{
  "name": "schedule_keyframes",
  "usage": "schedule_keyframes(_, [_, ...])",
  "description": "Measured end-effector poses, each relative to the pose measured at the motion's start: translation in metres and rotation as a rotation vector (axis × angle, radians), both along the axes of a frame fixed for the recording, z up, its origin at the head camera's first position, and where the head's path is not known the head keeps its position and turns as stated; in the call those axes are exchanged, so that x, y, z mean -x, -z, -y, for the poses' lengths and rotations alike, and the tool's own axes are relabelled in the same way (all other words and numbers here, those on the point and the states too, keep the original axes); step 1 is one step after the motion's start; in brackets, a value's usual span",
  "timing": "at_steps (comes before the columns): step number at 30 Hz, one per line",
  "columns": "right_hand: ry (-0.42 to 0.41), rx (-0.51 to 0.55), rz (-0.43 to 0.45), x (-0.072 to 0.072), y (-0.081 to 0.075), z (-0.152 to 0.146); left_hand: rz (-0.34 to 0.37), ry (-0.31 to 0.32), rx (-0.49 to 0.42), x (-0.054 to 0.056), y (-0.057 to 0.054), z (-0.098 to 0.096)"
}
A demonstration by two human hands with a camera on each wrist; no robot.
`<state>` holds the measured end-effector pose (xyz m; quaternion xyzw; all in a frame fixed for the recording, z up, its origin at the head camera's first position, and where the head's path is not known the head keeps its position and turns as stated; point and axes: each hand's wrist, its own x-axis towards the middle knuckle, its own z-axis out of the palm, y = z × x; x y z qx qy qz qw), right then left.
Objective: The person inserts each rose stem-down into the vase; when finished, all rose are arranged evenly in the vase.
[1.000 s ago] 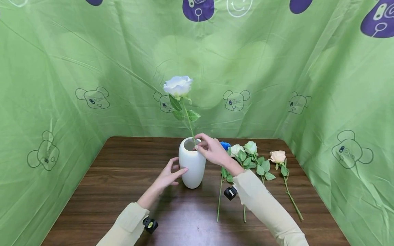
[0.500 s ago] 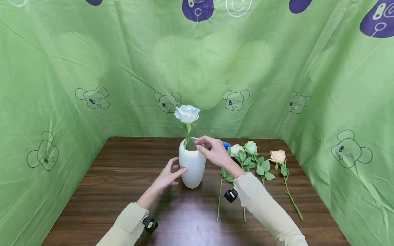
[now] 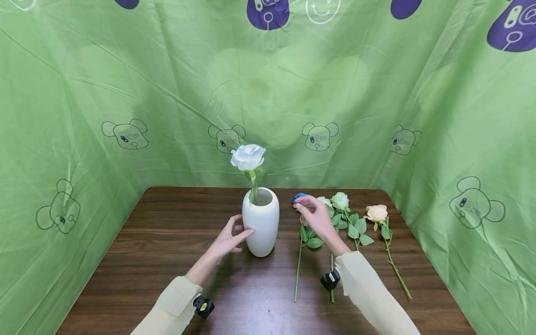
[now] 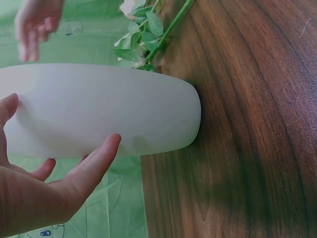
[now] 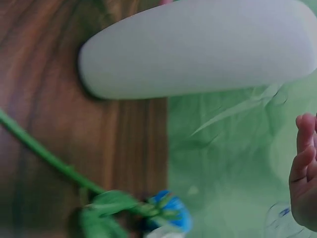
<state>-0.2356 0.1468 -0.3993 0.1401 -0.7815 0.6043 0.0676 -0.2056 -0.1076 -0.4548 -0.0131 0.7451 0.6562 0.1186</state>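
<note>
A white vase [image 3: 260,228] stands upright on the wooden table. My left hand [image 3: 226,238] holds its left side, thumb across the front and fingers around the side, some fingertips partly hidden. A white rose [image 3: 248,157] leans left in the vase mouth, its lower stem hidden inside. My right hand [image 3: 318,218], fingers loosely bent and holding nothing, hovers to the right of the vase. Beneath and behind this hand lie a blue rose [image 3: 298,197] and a white rose [image 3: 324,200], both partly covered. In the right wrist view, the blue flower [image 5: 173,210] lies below the vase.
Farther right on the table [image 3: 176,223] lie a pale green-white rose [image 3: 340,201] and a peach rose [image 3: 378,213], their stems towards the front. A green patterned cloth [image 3: 167,93] hangs behind the table and on both sides.
The white rose has gone down into the vase and been let go. My right hand has moved right, away from the vase mouth, to above the lying roses. My left hand stays put.
</note>
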Motion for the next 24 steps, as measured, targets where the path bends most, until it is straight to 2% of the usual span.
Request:
schedule_keyframes(6, [0.060,0.037,0.152,0.012,0.055,-0.022,0.005,0.005,-0.001,0.000,0.000,0.000])
schedule_keyframes(10, [0.115,0.064,0.302,0.014,0.082,-0.028,0.008,0.008,-0.008,0.001,0.000,0.000])
schedule_keyframes(16, [0.204,0.149,0.485,0.009,0.113,-0.030,0.001,0.012,-0.003,0.001,0.000,0.000])
schedule_keyframes(24, [0.302,0.289,0.616,-0.001,0.145,-0.031,0.000,0.005,-0.001,0.001,0.001,0.001])
